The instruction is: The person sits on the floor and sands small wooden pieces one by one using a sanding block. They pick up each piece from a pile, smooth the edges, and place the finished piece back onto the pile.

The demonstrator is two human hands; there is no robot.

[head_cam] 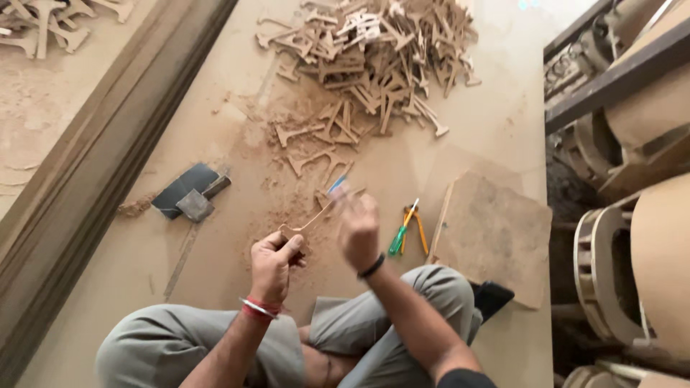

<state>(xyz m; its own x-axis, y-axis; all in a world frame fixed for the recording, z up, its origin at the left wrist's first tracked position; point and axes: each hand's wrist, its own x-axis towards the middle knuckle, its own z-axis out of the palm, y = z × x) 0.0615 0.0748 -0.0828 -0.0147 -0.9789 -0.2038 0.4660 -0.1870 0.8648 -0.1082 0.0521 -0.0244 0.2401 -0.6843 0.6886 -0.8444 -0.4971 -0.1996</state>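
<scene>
Just short of the heap of cut wooden pieces [374,57] on the floor, the left hand [275,262] is clamped on a thin curved wooden piece [310,221], while the blurred right hand [358,228] seems closed around a small blue-tipped tool [336,187] at that piece's far end.

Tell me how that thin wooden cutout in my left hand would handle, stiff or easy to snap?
The wooden cutout looks thin and narrow, so it is probably light and may snap if bent. The left hand pinches it at one end and it stays straight, so it is likely fairly stiff. Sawdust may make it slippery.
</scene>
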